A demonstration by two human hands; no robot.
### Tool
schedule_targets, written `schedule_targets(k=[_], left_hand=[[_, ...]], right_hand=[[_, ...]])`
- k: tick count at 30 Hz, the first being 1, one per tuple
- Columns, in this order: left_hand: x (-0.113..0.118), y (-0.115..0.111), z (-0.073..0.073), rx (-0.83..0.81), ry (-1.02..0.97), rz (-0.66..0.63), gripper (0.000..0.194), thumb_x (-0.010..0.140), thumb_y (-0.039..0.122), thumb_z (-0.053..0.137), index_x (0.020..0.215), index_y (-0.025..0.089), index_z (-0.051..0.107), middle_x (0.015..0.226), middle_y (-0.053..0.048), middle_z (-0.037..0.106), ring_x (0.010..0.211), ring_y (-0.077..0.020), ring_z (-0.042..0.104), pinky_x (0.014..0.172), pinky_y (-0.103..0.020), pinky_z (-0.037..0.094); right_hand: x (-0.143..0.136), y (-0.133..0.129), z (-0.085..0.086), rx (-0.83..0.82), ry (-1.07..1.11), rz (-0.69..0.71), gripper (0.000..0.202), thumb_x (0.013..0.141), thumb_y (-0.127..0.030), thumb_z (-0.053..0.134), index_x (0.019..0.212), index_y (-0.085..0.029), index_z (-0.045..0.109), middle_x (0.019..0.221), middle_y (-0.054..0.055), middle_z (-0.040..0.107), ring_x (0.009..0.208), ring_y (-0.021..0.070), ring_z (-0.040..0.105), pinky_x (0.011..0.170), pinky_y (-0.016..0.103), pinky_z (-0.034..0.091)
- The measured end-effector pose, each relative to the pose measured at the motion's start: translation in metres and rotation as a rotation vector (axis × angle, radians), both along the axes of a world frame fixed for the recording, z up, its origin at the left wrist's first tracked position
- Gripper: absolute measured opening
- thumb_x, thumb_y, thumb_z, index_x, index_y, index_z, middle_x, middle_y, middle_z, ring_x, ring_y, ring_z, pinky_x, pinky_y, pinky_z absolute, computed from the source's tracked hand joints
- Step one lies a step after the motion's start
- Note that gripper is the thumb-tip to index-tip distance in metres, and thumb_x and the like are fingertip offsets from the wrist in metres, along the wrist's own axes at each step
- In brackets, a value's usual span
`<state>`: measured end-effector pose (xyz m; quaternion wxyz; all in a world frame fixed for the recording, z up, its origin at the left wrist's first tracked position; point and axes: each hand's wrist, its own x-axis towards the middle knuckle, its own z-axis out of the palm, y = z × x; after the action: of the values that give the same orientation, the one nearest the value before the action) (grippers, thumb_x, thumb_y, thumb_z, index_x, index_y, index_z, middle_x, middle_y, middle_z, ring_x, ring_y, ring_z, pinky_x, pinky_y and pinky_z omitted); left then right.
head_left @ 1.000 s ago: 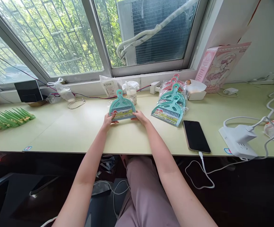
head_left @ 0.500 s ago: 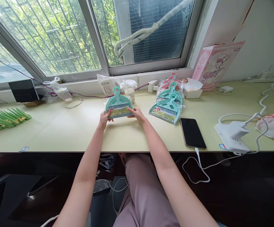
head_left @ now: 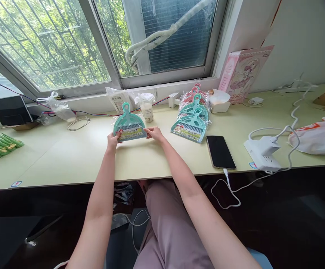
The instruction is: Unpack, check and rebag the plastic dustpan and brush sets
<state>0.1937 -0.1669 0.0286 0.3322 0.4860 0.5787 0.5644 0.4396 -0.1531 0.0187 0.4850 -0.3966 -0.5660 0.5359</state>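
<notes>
A teal mini dustpan and brush set point(head_left: 129, 123) in clear wrap, with a yellow label across its bristles, is held up just over the table in front of me. My left hand point(head_left: 113, 141) grips its lower left corner, thumb on the front. At its right edge, my right hand point(head_left: 154, 133) has the fingers pinched close to the label's end; what lies in the pinch is too small to make out fully. To the right lies a pile of similar wrapped sets, with a teal one point(head_left: 190, 126) in front and a pink one point(head_left: 196, 91) behind.
A smartphone point(head_left: 221, 152) on a charging cable lies near the front edge, left of a white power strip point(head_left: 262, 153). Behind the held set stands a lidded cup point(head_left: 147, 108). A pink box point(head_left: 243, 74) leans by the wall. Green stick-like items point(head_left: 1, 145) lie far left.
The camera view has turned slightly right, so the things appear further left. My right hand has moved from gripping the set's lower right corner to a pinch at its right edge.
</notes>
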Motion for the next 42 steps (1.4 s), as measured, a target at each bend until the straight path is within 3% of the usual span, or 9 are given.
schedule_targets(k=[3, 7, 10, 14, 17, 22, 25, 35, 42], left_hand=[[-0.009, 0.001, 0.002, -0.029, 0.112, 0.103, 0.042, 0.075, 0.047, 0.072, 0.101, 0.015, 0.065, 0.086, -0.010, 0.072, 0.090, -0.0295, 0.071, 0.074, -0.040, 0.059], [-0.041, 0.004, 0.003, -0.196, 0.398, 0.584, 0.023, 0.084, 0.035, 0.064, 0.099, 0.017, 0.066, 0.109, -0.020, 0.072, 0.118, -0.0395, 0.063, 0.100, -0.055, 0.048], [-0.065, 0.002, 0.001, -0.285, 0.402, 0.797, 0.023, 0.089, 0.030, 0.055, 0.103, 0.015, 0.065, 0.126, -0.025, 0.065, 0.129, -0.0423, 0.054, 0.108, -0.065, 0.036], [-0.076, -0.001, -0.004, -0.365, 0.446, 0.937, 0.032, 0.087, 0.036, 0.058, 0.106, 0.011, 0.063, 0.147, -0.029, 0.044, 0.146, -0.0476, 0.028, 0.110, -0.080, 0.005], [-0.078, 0.000, -0.006, -0.395, 0.478, 0.911, 0.034, 0.085, 0.039, 0.062, 0.103, 0.010, 0.060, 0.150, -0.030, 0.038, 0.149, -0.0471, 0.021, 0.110, -0.078, -0.011], [-0.076, -0.001, -0.004, -0.189, 0.524, 0.916, 0.067, 0.073, 0.037, 0.078, 0.124, 0.012, 0.043, 0.165, -0.034, 0.006, 0.155, -0.0463, -0.002, 0.111, -0.076, -0.014], [-0.066, -0.010, 0.001, 0.000, 0.578, 0.952, 0.081, 0.076, 0.042, 0.077, 0.135, 0.014, 0.028, 0.164, -0.037, 0.002, 0.155, -0.0470, -0.003, 0.112, -0.076, -0.012], [-0.032, -0.014, 0.005, 0.245, 0.767, 0.722, 0.047, 0.093, 0.026, 0.051, 0.138, 0.019, 0.041, 0.165, -0.022, 0.017, 0.158, -0.0320, 0.002, 0.121, -0.061, -0.013], [-0.030, -0.015, 0.003, 0.232, 0.722, 0.694, 0.044, 0.087, 0.013, 0.050, 0.131, 0.020, 0.050, 0.162, -0.019, 0.024, 0.157, -0.0308, 0.009, 0.123, -0.059, -0.005]], right_hand=[[0.001, -0.005, 0.002, 0.102, -0.240, -0.112, 0.044, 0.094, -0.056, 0.060, 0.089, -0.016, 0.077, 0.077, 0.005, 0.073, 0.066, 0.0155, 0.070, 0.070, 0.029, 0.059], [0.013, -0.014, 0.013, 0.404, -0.567, -0.588, 0.043, 0.107, -0.038, 0.039, 0.105, -0.017, 0.076, 0.102, 0.012, 0.076, 0.097, 0.0217, 0.072, 0.094, 0.036, 0.052], [0.032, -0.019, 0.025, 0.493, -0.602, -0.893, 0.043, 0.106, -0.034, 0.035, 0.113, -0.019, 0.075, 0.124, 0.013, 0.071, 0.125, 0.0237, 0.061, 0.111, 0.047, 0.042], [0.070, -0.022, 0.036, 0.236, -0.518, -1.355, 0.043, 0.104, -0.032, 0.033, 0.113, -0.027, 0.075, 0.148, 0.009, 0.053, 0.149, 0.0284, 0.036, 0.115, 0.066, 0.030], [0.098, -0.022, 0.037, 0.036, -0.526, -1.527, 0.043, 0.101, -0.026, 0.034, 0.128, -0.029, 0.067, 0.159, 0.010, 0.040, 0.154, 0.0309, 0.027, 0.115, 0.071, 0.023], [0.129, -0.014, 0.028, -0.180, -0.730, -1.344, 0.068, 0.089, -0.009, 0.045, 0.156, -0.020, 0.034, 0.166, 0.023, 0.022, 0.155, 0.0389, 0.020, 0.112, 0.079, 0.015], [0.141, -0.011, 0.028, -0.287, -0.780, -1.267, 0.074, 0.087, -0.005, 0.045, 0.158, -0.019, 0.028, 0.167, 0.025, 0.019, 0.153, 0.0380, 0.025, 0.113, 0.074, 0.021], [0.136, -0.017, 0.038, -0.285, -0.743, -1.217, 0.066, 0.082, -0.001, 0.051, 0.143, -0.025, 0.046, 0.154, 0.019, 0.037, 0.135, 0.0336, 0.047, 0.096, 0.052, 0.053], [0.139, -0.018, 0.026, -0.251, -0.579, -1.060, 0.066, 0.084, 0.001, 0.054, 0.148, -0.003, 0.039, 0.135, 0.032, 0.055, 0.118, 0.0353, 0.063, 0.097, 0.047, 0.051]])
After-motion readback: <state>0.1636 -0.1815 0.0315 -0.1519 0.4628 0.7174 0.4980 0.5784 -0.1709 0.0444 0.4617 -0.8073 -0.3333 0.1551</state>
